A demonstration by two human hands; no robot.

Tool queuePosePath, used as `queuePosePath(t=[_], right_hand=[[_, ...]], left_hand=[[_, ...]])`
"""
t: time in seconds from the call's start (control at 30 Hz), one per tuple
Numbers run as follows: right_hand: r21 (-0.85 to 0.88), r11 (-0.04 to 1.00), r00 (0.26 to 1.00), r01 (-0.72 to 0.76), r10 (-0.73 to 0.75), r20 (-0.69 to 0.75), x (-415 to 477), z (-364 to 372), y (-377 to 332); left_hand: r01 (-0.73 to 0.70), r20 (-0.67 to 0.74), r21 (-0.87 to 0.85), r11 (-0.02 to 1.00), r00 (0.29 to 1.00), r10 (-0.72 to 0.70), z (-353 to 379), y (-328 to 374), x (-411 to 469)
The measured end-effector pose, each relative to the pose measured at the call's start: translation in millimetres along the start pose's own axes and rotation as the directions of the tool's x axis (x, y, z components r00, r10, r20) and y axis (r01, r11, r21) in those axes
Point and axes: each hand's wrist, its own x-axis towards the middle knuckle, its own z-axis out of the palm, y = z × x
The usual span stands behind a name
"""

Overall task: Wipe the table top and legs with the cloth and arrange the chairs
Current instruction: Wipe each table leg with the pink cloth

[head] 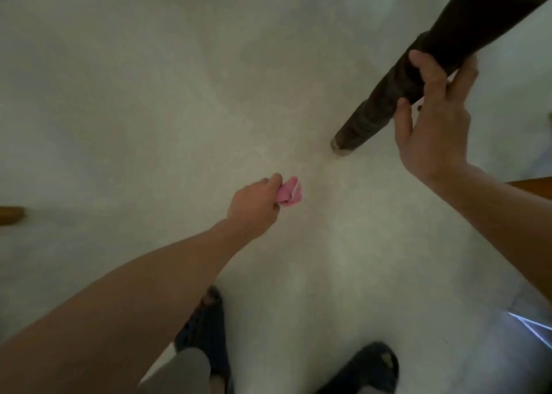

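Right hand (433, 124) clasps the table leg (373, 118); left hand (257, 202) clutches the pink cloth (289, 192) to its left, well apart — leg-wiping seemingly next.

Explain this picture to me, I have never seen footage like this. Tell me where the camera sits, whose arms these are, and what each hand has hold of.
There is no machine here, only a person at work. The single picture comes from a wide-angle camera worn on that person's head, looking down, so the two bare arms reaching in from below are their own. The pale surface is the floor, and the person's feet in dark sandals show at the bottom. The left hand grips a bunched pink cloth above the floor. The right hand holds a dark leg of some furniture, thumb on one side and fingers on the other; the leg's foot stands on the floor. Whether it belongs to the table or a chair cannot be told. The cloth is not touching the leg.
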Motion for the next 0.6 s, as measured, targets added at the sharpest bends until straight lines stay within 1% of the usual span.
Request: queuePosePath(t=[0.07, 0.13, 0.2, 0.27, 0.37, 0.43, 0.53, 0.6], right_hand=[[-0.049, 0.997, 0.99, -0.052, 0.058, 0.129, -2, -19, -11], [-0.112, 0.989, 0.956, -0.093, 0.12, 0.268, 0, -41, -24], [-0.208, 0.969, 0.887, -0.136, 0.213, 0.41, 6, -66, -42], [-0.276, 0.952, 0.797, -0.131, 0.267, 0.542, 10, -94, -62], [-0.254, 0.967, 0.677, -0.028, 0.205, 0.707, 13, -146, -103], [-0.211, 0.977, 0.621, 0.021, 0.153, 0.769, 16, -185, -142], [-0.159, 0.985, 0.573, 0.073, 0.089, 0.814, 26, -247, -204], [-0.12, 0.988, 0.569, 0.101, 0.041, 0.821, 38, -285, -245]], left_hand=[[0.044, -0.008, -0.042, 0.998, 0.999, -0.045, -15, 7, -31], [0.077, -0.004, -0.079, 0.994, 0.997, -0.077, -36, 19, -61], [0.092, 0.012, -0.098, 0.991, 0.996, -0.091, -66, 34, -89], [0.103, 0.018, -0.109, 0.989, 0.995, -0.102, -104, 47, -112], [0.139, 0.013, -0.13, 0.982, 0.99, -0.139, -175, 64, -140], [0.169, 0.004, -0.136, 0.976, 0.985, -0.17, -231, 73, -159], [0.212, 0.001, -0.128, 0.969, 0.977, -0.213, -321, 82, -192], [0.225, -0.002, -0.12, 0.967, 0.974, -0.227, -377, 86, -214]])
